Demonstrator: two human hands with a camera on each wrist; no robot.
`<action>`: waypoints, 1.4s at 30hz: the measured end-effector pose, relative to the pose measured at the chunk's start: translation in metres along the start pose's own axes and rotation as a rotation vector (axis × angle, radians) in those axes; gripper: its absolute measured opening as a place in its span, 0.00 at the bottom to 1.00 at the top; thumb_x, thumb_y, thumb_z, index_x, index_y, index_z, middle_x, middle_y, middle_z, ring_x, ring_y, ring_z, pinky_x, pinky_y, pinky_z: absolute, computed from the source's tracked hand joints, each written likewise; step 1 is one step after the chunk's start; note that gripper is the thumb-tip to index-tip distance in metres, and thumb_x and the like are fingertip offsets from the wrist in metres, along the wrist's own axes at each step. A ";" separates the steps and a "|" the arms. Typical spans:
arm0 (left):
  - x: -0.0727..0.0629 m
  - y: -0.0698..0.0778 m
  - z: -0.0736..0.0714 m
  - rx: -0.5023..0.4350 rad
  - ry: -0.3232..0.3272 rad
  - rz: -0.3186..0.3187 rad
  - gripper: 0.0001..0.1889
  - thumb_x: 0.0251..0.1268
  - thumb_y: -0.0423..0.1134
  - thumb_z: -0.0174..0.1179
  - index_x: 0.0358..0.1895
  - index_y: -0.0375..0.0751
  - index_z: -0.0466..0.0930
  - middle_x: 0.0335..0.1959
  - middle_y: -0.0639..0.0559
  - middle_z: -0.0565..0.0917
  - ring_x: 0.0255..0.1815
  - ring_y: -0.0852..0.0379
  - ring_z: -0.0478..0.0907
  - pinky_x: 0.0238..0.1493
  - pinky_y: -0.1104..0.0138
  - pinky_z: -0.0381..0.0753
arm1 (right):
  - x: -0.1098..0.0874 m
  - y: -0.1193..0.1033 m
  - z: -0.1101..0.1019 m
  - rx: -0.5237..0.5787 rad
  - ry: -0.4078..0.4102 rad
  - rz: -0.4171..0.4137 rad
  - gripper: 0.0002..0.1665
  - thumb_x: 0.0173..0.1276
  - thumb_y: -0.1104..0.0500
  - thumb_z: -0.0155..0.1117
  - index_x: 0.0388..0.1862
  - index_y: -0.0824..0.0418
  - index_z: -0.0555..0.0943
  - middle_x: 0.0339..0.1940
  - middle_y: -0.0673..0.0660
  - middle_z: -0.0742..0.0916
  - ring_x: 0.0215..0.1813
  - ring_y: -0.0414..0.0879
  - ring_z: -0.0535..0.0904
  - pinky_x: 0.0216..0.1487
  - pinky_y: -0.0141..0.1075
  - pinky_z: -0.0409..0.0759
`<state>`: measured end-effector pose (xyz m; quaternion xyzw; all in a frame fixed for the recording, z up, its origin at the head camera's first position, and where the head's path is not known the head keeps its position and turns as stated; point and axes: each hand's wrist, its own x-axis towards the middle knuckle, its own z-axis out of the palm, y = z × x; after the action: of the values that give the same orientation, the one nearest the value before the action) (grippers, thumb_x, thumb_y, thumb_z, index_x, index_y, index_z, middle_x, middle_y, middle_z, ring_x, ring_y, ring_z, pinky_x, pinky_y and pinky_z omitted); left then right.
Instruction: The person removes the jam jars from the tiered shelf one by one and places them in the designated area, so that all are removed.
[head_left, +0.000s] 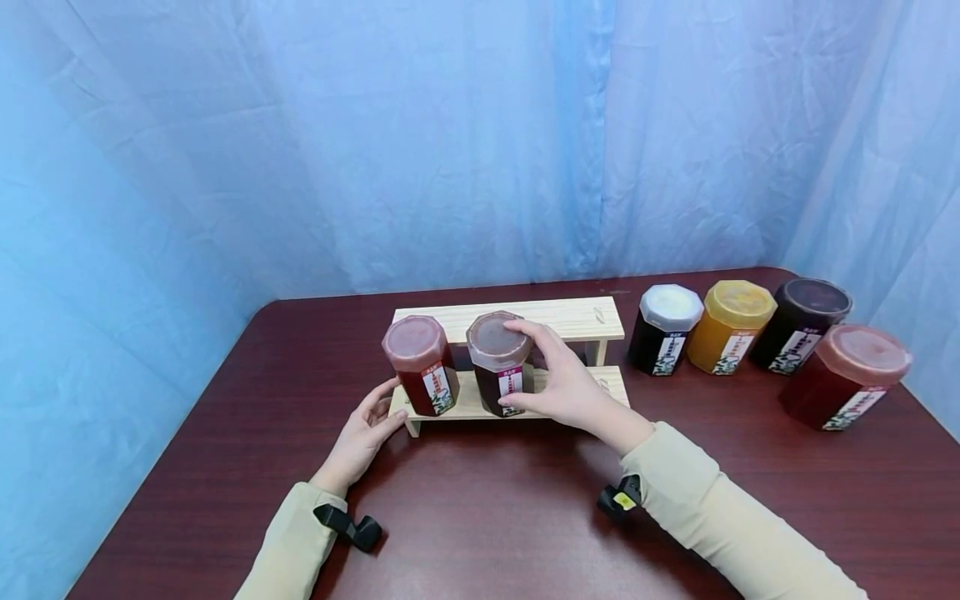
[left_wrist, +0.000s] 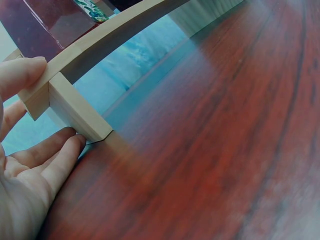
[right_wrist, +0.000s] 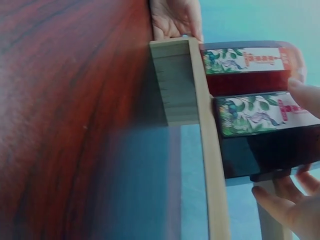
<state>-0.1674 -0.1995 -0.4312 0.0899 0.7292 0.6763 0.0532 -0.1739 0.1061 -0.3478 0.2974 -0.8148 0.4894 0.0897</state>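
Note:
A two-tier wooden rack [head_left: 555,314] stands mid-table. My left hand [head_left: 362,435] grips the left end of its lower shelf; in the left wrist view the thumb lies along the board while other fingers reach the rack leg [left_wrist: 80,107]. On that shelf sits a red jar [head_left: 414,343] with a pinkish lid, close to the left end. My right hand [head_left: 566,385] holds a dark jar [head_left: 491,342] with a translucent lid, thumb at its front label and fingers over the lid and far side. In the right wrist view this jar's base [right_wrist: 225,150] is right at the shelf board.
On the right of the table stand a dark jar with a whitish lid [head_left: 671,308], a yellow jar [head_left: 738,304], a dark-lidded jar [head_left: 813,298] and a larger red jar [head_left: 862,354]. Blue curtains [head_left: 450,150] hang behind the dark red table [head_left: 480,517].

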 end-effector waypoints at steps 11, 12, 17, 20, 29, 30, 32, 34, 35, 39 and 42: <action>-0.001 -0.001 0.000 0.007 0.005 0.015 0.31 0.66 0.31 0.56 0.70 0.36 0.56 0.60 0.32 0.71 0.50 0.69 0.76 0.50 0.76 0.75 | -0.002 0.002 0.011 -0.038 0.080 0.016 0.50 0.46 0.62 0.79 0.66 0.54 0.62 0.58 0.61 0.73 0.61 0.55 0.71 0.59 0.49 0.75; -0.001 -0.002 0.000 0.006 -0.002 0.031 0.31 0.66 0.32 0.56 0.70 0.36 0.57 0.59 0.32 0.71 0.50 0.69 0.76 0.50 0.76 0.75 | -0.002 0.002 0.011 -0.039 0.081 0.015 0.50 0.46 0.63 0.79 0.66 0.54 0.62 0.58 0.61 0.73 0.61 0.54 0.71 0.59 0.49 0.75; -0.002 -0.005 -0.002 -0.014 -0.032 0.115 0.30 0.66 0.38 0.58 0.69 0.39 0.60 0.58 0.36 0.74 0.50 0.68 0.76 0.48 0.77 0.75 | -0.003 0.002 0.011 -0.044 0.085 0.010 0.51 0.46 0.63 0.79 0.67 0.53 0.62 0.58 0.61 0.73 0.60 0.54 0.71 0.58 0.49 0.75; -0.002 -0.003 -0.001 -0.007 -0.018 0.067 0.30 0.67 0.35 0.56 0.70 0.40 0.59 0.60 0.34 0.72 0.51 0.68 0.75 0.49 0.77 0.74 | -0.003 0.002 0.012 -0.048 0.089 0.007 0.51 0.46 0.63 0.79 0.66 0.54 0.61 0.58 0.62 0.73 0.60 0.55 0.71 0.59 0.49 0.74; -0.001 0.001 0.001 0.015 0.019 -0.045 0.30 0.66 0.29 0.54 0.71 0.39 0.56 0.60 0.31 0.70 0.49 0.68 0.76 0.49 0.75 0.74 | -0.003 0.001 0.014 -0.046 0.103 0.021 0.50 0.46 0.64 0.78 0.66 0.54 0.61 0.57 0.61 0.73 0.59 0.54 0.71 0.58 0.49 0.75; -0.001 0.001 0.001 0.015 0.020 -0.042 0.31 0.66 0.29 0.54 0.71 0.39 0.56 0.60 0.31 0.70 0.49 0.68 0.76 0.49 0.75 0.74 | -0.003 0.001 0.015 -0.046 0.105 0.024 0.51 0.46 0.64 0.78 0.66 0.53 0.61 0.57 0.61 0.72 0.59 0.54 0.71 0.58 0.49 0.75; -0.002 0.001 0.000 0.014 0.020 -0.035 0.31 0.66 0.29 0.54 0.71 0.39 0.56 0.61 0.31 0.70 0.50 0.69 0.76 0.49 0.75 0.74 | -0.003 0.001 0.016 -0.042 0.112 0.026 0.50 0.45 0.64 0.78 0.66 0.53 0.61 0.57 0.61 0.73 0.59 0.54 0.71 0.56 0.49 0.76; -0.001 0.001 0.001 0.011 0.015 -0.024 0.31 0.66 0.29 0.54 0.71 0.38 0.56 0.62 0.30 0.69 0.51 0.69 0.75 0.50 0.76 0.74 | -0.003 0.001 0.017 -0.037 0.122 0.023 0.50 0.45 0.65 0.78 0.66 0.54 0.61 0.58 0.62 0.72 0.59 0.54 0.71 0.55 0.49 0.76; -0.001 0.000 0.001 0.007 0.013 -0.021 0.31 0.66 0.29 0.54 0.71 0.38 0.56 0.63 0.30 0.68 0.51 0.70 0.75 0.50 0.76 0.74 | -0.003 0.001 0.017 -0.034 0.128 0.021 0.50 0.45 0.65 0.78 0.66 0.54 0.61 0.58 0.62 0.72 0.59 0.54 0.71 0.55 0.49 0.77; -0.001 0.000 0.001 0.008 0.013 -0.014 0.30 0.66 0.29 0.54 0.71 0.37 0.56 0.63 0.30 0.68 0.51 0.71 0.75 0.50 0.76 0.74 | -0.003 -0.001 0.020 -0.018 0.155 0.012 0.50 0.44 0.67 0.77 0.65 0.56 0.62 0.58 0.62 0.72 0.59 0.54 0.71 0.54 0.49 0.77; -0.001 0.000 0.001 0.016 0.012 -0.004 0.30 0.66 0.30 0.55 0.71 0.37 0.56 0.61 0.31 0.69 0.51 0.70 0.75 0.50 0.76 0.74 | -0.003 -0.001 0.022 -0.017 0.178 0.019 0.50 0.43 0.68 0.76 0.65 0.56 0.63 0.58 0.62 0.73 0.58 0.53 0.72 0.53 0.48 0.78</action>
<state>-0.1661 -0.1991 -0.4314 0.0850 0.7349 0.6710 0.0495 -0.1675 0.0885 -0.3591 0.2441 -0.8106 0.5078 0.1596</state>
